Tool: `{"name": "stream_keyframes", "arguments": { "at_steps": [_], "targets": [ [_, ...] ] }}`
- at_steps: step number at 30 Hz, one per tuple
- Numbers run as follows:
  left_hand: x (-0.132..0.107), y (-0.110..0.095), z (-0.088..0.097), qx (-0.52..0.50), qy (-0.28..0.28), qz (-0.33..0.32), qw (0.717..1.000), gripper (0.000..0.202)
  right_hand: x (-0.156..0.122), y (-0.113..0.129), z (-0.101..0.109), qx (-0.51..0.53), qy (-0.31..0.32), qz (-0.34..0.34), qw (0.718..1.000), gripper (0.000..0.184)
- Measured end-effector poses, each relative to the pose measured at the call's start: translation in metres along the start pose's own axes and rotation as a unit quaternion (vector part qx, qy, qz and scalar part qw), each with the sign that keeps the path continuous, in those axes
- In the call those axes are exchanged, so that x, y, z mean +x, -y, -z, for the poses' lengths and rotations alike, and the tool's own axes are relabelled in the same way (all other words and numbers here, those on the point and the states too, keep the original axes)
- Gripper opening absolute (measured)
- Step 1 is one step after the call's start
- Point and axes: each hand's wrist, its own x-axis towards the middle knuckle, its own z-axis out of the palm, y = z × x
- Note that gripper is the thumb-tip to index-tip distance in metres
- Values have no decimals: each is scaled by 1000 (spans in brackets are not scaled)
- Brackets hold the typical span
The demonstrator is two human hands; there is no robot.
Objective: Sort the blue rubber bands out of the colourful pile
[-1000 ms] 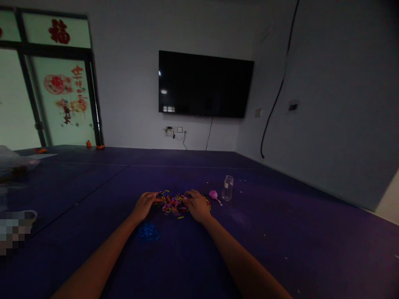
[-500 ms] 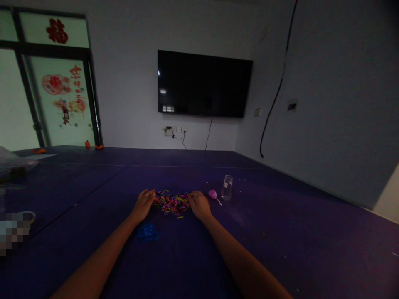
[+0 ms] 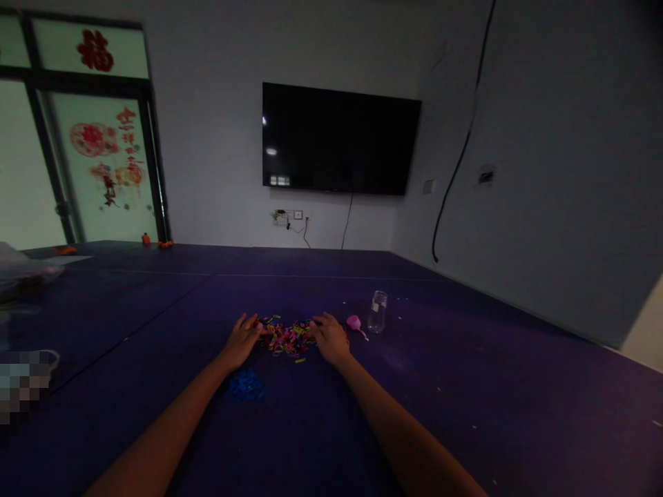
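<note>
Overall, dim room; broad purple surface with seams running across it, pale specks scattered on its right side. Far side: TV on the wall, dark screen, sockets below. Far left: glass door bearing red characters. Right wall: hanging black cable.

Containers: clear jar, upright, right of centre, pale patch on its wall. Clear bag at left edge; something dark in or behind it, cannot tell which. Pink piece with a thin tail just left of the jar; identity unclear.

Loops: loose pile at centre, between the hands; small, thin, mixed red, pink, yellow and dark. Blue heap apart, nearer, to the left.

Left hand: at the pile's left edge, fingers spread, thumb apart. Right hand: over the right edge, fingers bent and spread.
</note>
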Motion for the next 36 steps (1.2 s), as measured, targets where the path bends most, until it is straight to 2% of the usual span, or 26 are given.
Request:
{"name": "stream_keyframes", "arguments": {
  "at_steps": [7,10,14,16,24,28,32,36],
  "targets": [
    [2,3,-3,-3,-6,-7,1000,65,-3,-1,0,-22,-30,-67,997,53],
    [2,2,-3,-4,-8,-3,1000,66,-2,0,3,-11,-27,-35,999,50],
    [2,-1,-1,-7,-4,-20,1000,66,-4,6,4,-13,33,54,998,44],
    [2,-1,-1,-10,-10,-33,999,66,-5,9,5,-27,52,72,996,43],
    [1,1,-2,3,-42,-52,998,58,-7,16,10,-56,7,-12,998,42],
    [2,6,-4,29,-54,-88,994,49,-7,17,11,-61,21,7,998,42],
    [5,11,-6,44,-45,-104,993,25,-6,18,10,-56,27,29,998,42],
    [3,13,-6,61,-36,-113,991,27,-5,17,9,-50,24,37,998,42]
  ]
}}
